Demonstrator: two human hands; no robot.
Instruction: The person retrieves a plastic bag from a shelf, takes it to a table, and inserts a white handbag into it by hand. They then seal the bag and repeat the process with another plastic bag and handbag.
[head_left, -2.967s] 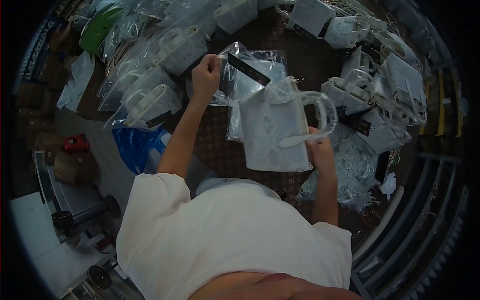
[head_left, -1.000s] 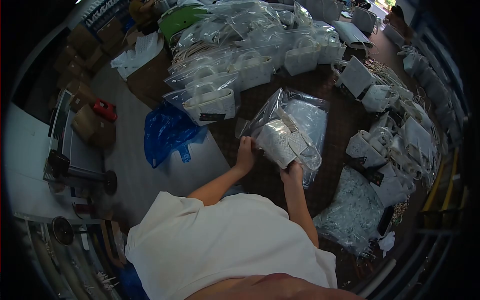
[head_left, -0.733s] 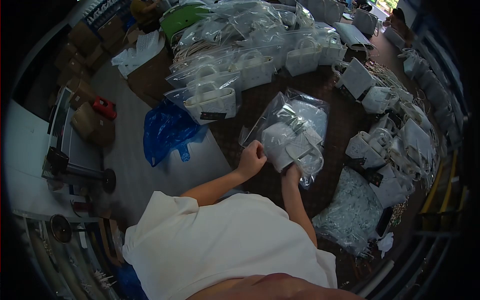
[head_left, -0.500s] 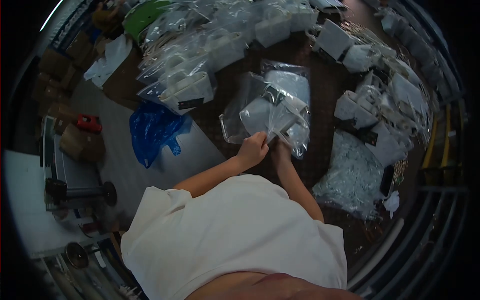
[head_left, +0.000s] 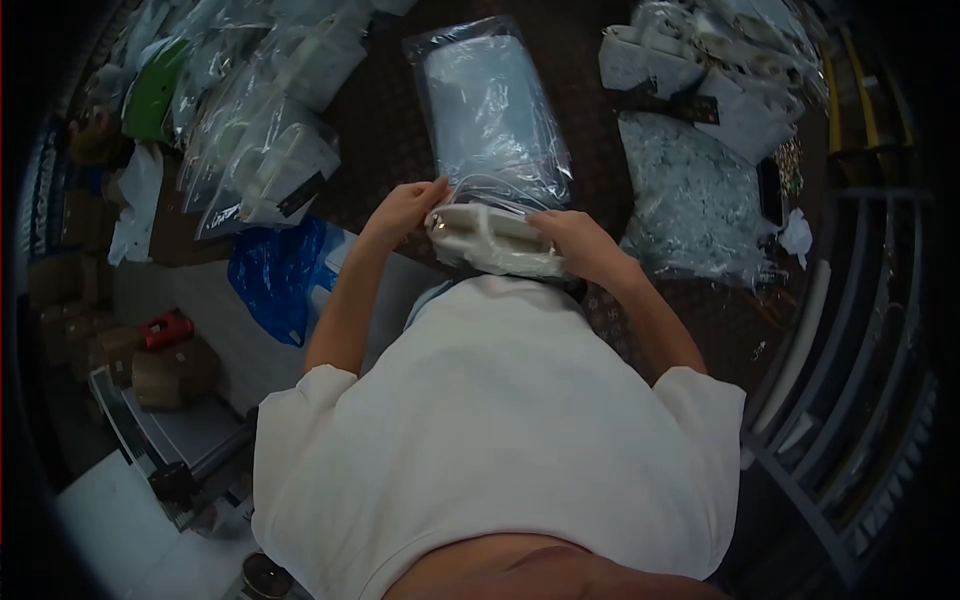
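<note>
A white handbag [head_left: 475,250] stands close against my body, its open top and handles facing up. Shiny clear plastic shows around its lower side. At the bag's left end, the fingers of my left hand [head_left: 405,212] are closed at the upper corner; whether they grip the bag or its plastic is hard to make out. My right hand [head_left: 585,245] holds the right end, fingertips over the top edge. Just beyond the handbag lies a flat stack of clear plastic bags [head_left: 485,105] with a pale sheet-like surface.
Several plastic-wrapped white handbags [head_left: 285,165] line the left of the dark table [head_left: 385,110]. More white handbags [head_left: 650,60] and a filled clear sack [head_left: 690,200] lie on the right. A blue plastic bag [head_left: 270,275] sits at left, near cardboard boxes [head_left: 175,370].
The handbag and its plastic have come off the stack and toward my body. My hands, close together before, are now apart at its two ends. The view has shifted downward.
</note>
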